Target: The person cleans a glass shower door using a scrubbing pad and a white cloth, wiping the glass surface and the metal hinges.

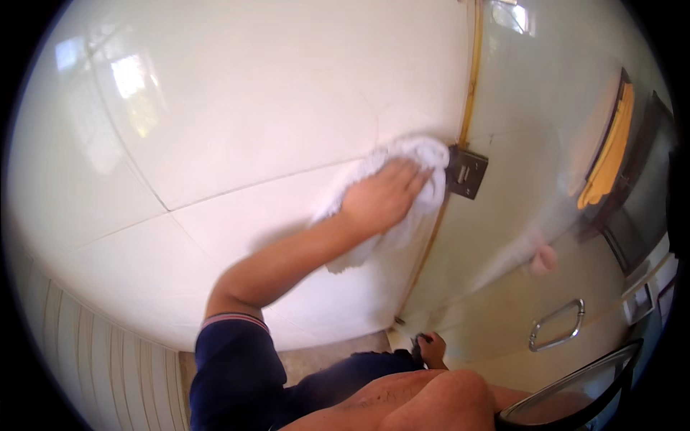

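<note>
My left hand (380, 196) presses a bunched white cloth (426, 148) flat on a glossy white tiled wall (259, 108). The fingers point up and to the right, and the cloth hangs below the palm. Its upper right corner lies beside a dark metal glass-door hinge (470, 173). Low in the picture, my right hand (433, 349) is closed round a small dark object (418, 345) that I cannot identify; its forearm is hidden behind my face.
Right of the hinge stands a glass panel (501, 215) with a chrome handle (557, 326). A yellow cloth (609, 151) hangs at the far right. Brown floor (318, 353) shows below, with a ribbed pale surface (102, 355) at lower left. Eyeglasses (571, 382) fill the lower right.
</note>
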`<state>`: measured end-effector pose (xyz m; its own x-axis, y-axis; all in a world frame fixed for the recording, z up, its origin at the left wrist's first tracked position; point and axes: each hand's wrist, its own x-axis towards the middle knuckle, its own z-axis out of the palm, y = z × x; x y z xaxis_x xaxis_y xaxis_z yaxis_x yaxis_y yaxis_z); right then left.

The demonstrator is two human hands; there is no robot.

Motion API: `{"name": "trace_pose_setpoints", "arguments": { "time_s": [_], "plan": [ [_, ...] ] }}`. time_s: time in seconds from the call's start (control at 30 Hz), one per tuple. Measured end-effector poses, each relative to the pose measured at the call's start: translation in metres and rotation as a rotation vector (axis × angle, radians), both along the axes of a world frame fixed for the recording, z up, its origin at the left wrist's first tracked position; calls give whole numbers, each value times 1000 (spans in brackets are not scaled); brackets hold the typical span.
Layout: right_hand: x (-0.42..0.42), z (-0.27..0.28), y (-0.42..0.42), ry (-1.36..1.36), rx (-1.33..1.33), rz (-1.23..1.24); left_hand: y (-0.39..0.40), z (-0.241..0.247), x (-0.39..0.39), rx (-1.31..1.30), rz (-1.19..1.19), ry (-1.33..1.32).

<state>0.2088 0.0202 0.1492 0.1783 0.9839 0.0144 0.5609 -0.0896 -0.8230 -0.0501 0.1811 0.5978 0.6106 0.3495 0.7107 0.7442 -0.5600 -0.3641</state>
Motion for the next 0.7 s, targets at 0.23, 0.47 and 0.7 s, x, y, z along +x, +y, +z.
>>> {"name": "trace_pose_setpoints", "arguments": {
  "time_s": [0.23,0.47,0.7],
  "plan": [
    [85,0,-7,-32,-63,-234,-52,-1,-44,-76,103,-105],
    [49,40,-1,95,140,-228,-96,66,-140,331,254,-256],
    [-50,111,40,121,237,39,-143,107,-234,705,517,-440]
  ]
}}
